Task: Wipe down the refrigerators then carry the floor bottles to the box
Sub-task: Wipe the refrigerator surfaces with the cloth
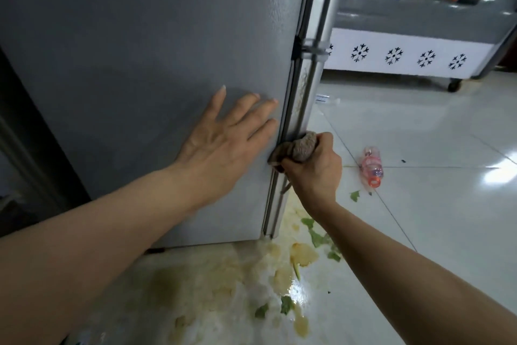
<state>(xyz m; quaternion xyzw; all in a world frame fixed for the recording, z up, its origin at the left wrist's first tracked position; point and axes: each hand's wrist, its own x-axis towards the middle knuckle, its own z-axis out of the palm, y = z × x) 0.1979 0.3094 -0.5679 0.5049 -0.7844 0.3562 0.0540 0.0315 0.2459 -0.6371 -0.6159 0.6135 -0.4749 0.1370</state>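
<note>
Refrigerator: a tall grey refrigerator [145,64] fills the left and centre of the view, its side panel facing the camera and its door edge with the dark seal running down on the right.
Left hand: the left hand [223,137] lies flat on the grey side panel, fingers straight and spread, palm pressed against the metal, gripping nothing.
Right hand: the right hand [313,168] is curled tight round a brown cloth [296,147] and holds it against the door edge, low down on the refrigerator.
Bottle: a clear plastic bottle [372,167] with a pink label and an orange cap lies on its side on the white tiled floor [433,204], to the right of the right hand and apart from it.
Spill: a yellowish spill [229,283] with green leaf scraps spreads over the tiles at the foot of the refrigerator.
Background: a chest freezer [405,56] on wheels, white front with black snowflake marks, stands at the far right.
</note>
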